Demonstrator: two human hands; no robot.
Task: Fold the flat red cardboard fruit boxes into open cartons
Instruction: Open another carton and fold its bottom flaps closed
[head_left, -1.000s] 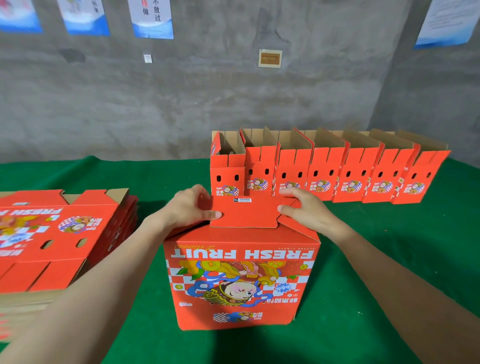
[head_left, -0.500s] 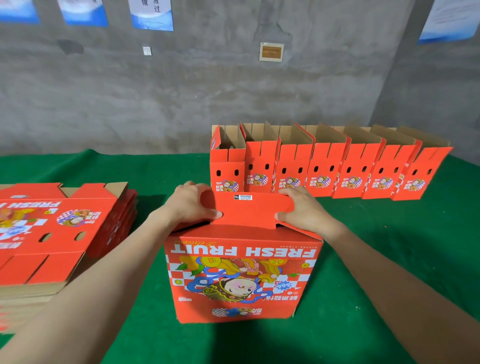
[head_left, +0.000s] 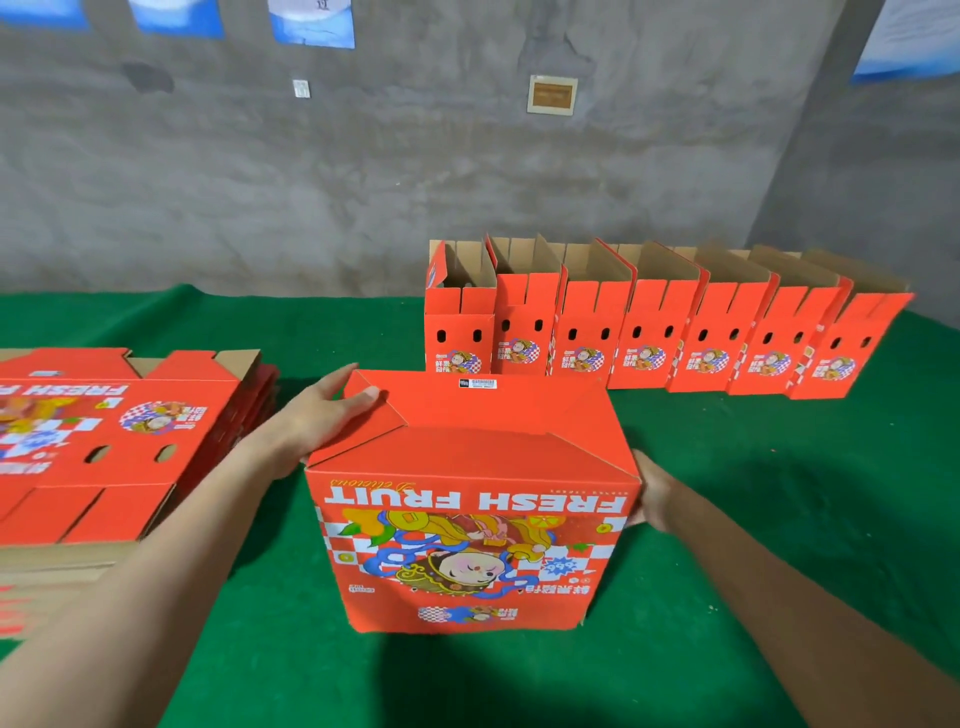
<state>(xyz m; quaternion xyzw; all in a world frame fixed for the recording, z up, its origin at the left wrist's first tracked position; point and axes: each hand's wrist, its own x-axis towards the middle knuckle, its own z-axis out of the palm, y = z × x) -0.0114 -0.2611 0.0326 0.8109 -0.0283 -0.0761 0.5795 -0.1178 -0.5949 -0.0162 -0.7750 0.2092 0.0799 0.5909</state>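
A red "FRESH FRUIT" carton (head_left: 467, 551) stands upside down on the green cloth right in front of me, its print inverted. Its bottom flaps are folded shut across the top. My left hand (head_left: 324, 415) rests on the top left corner, fingers stretched along the end flap and thumb lying on the top. My right hand (head_left: 655, 491) lies against the carton's right side wall near the upper edge; its fingers are hidden behind the carton.
A stack of flat red boxes (head_left: 109, 441) lies at the left. Several folded open cartons (head_left: 649, 338) stand in a row at the back right, close to the grey wall. The green table cloth (head_left: 805, 519) stretches to the right.
The top flaps, held up by both hands before, now lie flat. My left hand slid to the left corner. My right hand dropped from the top to the right side wall.
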